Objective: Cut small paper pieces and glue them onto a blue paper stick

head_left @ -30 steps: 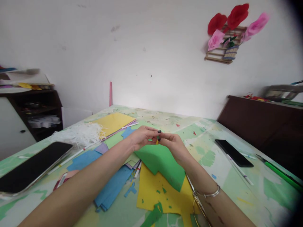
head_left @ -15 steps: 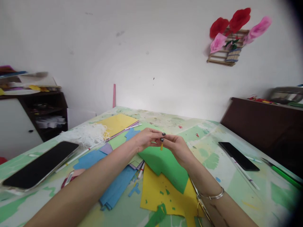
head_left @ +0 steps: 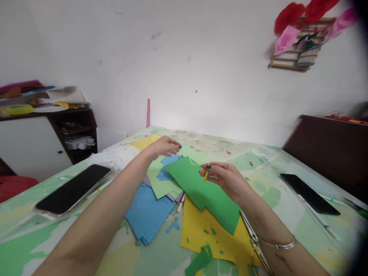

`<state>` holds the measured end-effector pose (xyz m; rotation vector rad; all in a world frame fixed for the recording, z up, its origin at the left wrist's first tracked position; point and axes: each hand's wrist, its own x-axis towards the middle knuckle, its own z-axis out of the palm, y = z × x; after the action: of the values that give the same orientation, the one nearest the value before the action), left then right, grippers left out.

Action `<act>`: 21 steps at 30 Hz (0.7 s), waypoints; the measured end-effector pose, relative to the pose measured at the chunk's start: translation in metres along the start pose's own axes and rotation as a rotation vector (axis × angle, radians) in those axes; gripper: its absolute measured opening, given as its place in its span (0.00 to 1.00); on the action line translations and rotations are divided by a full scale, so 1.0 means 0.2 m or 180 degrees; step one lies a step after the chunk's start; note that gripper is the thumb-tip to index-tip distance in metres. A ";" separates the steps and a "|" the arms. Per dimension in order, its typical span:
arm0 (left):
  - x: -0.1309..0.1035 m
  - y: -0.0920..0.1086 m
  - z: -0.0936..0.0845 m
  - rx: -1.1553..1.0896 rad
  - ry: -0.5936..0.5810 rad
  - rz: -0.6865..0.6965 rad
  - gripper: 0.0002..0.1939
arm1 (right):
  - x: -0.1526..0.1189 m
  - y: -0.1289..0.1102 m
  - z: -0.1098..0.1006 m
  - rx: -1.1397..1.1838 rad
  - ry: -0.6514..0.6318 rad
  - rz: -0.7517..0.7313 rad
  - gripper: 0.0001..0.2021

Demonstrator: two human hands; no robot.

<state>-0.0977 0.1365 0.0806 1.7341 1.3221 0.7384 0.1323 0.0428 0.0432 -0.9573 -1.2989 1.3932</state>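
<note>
My right hand [head_left: 227, 176] pinches a small yellow strip [head_left: 206, 176], probably paper, between thumb and fingertips over a green sheet [head_left: 198, 186]. A bit of white string shows by those fingertips. Farther left, my left hand [head_left: 166, 147] hangs above the papers with loosely bent fingers apart, and nothing shows in it. Under it lie a light green sheet [head_left: 156, 180] and a cut blue piece [head_left: 166, 168]. Scissors [head_left: 253, 234] lie by my right wrist on a yellow sheet [head_left: 195, 222] strewn with green scraps.
A phone [head_left: 74, 188] lies at the left, near a heap of white string [head_left: 115, 158]. Blue sheets [head_left: 149, 214] rest at front centre. Another black phone [head_left: 309, 193] and a white marker [head_left: 319, 218] are at the right. Behind the table [head_left: 253, 145] stands a white wall.
My hands have come apart: the left has moved left and up, while the right keeps the yellow strip. The camera view has turned slightly left.
</note>
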 end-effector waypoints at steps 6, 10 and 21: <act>0.11 -0.19 -0.05 0.1119 -0.0020 -0.0718 0.21 | 0.00 -0.07 -0.08 0.0230 0.0395 0.0058 0.09; 0.13 -0.21 0.10 0.1715 -0.0565 -0.0776 0.21 | -0.01 -0.12 -0.13 0.0295 0.0686 0.0014 0.08; 0.18 -0.24 0.21 0.1893 0.0175 -0.0304 0.20 | -0.03 -0.19 -0.22 0.0180 0.0950 -0.0240 0.08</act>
<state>-0.0765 0.1670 0.0169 2.0926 1.7728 0.3534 0.1812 0.0451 0.0759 -1.0232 -1.0558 1.1722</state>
